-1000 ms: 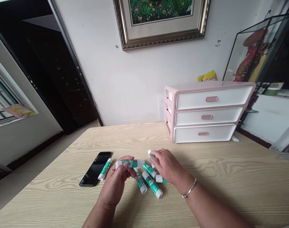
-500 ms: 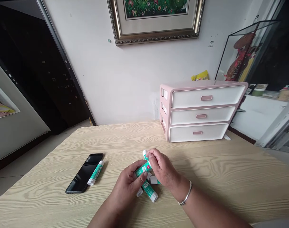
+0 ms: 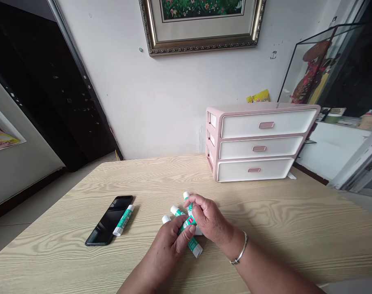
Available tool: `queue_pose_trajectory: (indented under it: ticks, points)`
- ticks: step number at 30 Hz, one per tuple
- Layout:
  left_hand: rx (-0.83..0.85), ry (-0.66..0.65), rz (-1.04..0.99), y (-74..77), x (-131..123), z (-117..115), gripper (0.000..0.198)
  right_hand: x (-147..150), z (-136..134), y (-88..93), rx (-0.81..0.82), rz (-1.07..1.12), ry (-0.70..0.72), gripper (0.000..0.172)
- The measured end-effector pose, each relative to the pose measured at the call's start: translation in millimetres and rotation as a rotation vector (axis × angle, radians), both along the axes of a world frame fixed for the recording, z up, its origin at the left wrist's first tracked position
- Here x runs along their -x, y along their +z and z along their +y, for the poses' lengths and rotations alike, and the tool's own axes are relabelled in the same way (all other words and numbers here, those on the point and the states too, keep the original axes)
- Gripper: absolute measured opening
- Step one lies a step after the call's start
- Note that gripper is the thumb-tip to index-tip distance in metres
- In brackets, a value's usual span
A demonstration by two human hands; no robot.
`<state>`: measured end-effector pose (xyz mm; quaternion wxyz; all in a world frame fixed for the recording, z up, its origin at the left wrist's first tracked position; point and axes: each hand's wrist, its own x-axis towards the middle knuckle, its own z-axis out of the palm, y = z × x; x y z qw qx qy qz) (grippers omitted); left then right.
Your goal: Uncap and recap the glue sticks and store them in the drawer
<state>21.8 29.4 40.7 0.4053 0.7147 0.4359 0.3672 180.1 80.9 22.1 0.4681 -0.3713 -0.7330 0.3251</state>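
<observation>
Gripping a green-labelled glue stick (image 3: 188,223) between my closed left hand (image 3: 164,249) and right hand (image 3: 210,218), I'm holding it over loose sticks (image 3: 192,246) mid-table (image 3: 265,228); its red logo shows, the print unreadable. Another stick (image 3: 124,220) is lying against a black phone (image 3: 108,220); a pink-white drawer unit (image 3: 259,143) is standing by the far edge.

A black smartphone (image 3: 109,220) lies on the wood-grain counter (image 3: 296,249), left of a pink-and-white three-drawer organizer (image 3: 259,143). A gilt-framed floral painting (image 3: 201,24) hangs on the wall (image 3: 167,98) beyond.
</observation>
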Motion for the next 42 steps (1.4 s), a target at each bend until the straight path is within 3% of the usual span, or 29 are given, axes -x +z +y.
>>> queue_pose_trajectory:
  ticks: [5,7,9,12,15,19,23,32,37,42]
  points:
    - [0.246,0.013,-0.200,2.3,2,-18,0.042,-11,6,-3.4,-0.019,0.026,0.060,0.024]
    - [0.423,0.049,-0.288,-3.6,9,-26,0.048,-26,18,-1.7,-0.015,0.080,-0.058,0.021]
    - [0.506,0.083,-0.289,-10.5,19,-31,0.052,-41,30,3.8,-0.033,0.174,-0.268,0.020]
    - [0.244,0.276,-0.047,-17.7,38,-31,0.049,-48,39,10.0,-0.074,0.148,-0.470,0.022]
    - [-0.015,0.486,0.285,-23.1,54,-23,0.043,-44,41,4.4,-0.113,-0.039,-0.489,0.026]
    - [-0.128,0.597,0.693,-33.6,67,-13,0.036,-45,45,-5.9,-0.095,-0.086,-0.535,0.027]
    - [-0.160,0.697,0.960,-35.6,74,-6,0.035,-49,47,-0.3,-0.064,-0.093,-0.573,0.029]
    - [0.040,0.781,1.212,-15.7,81,10,0.037,-47,42,14.5,-0.027,-0.349,-0.613,0.033]
    - [0.018,0.775,1.222,-21.8,85,10,0.032,-53,44,21.1,0.134,-0.619,-0.687,0.030]
    - [-0.032,0.783,1.191,-31.5,94,13,0.032,-60,46,12.9,0.215,-0.736,-0.634,0.033]
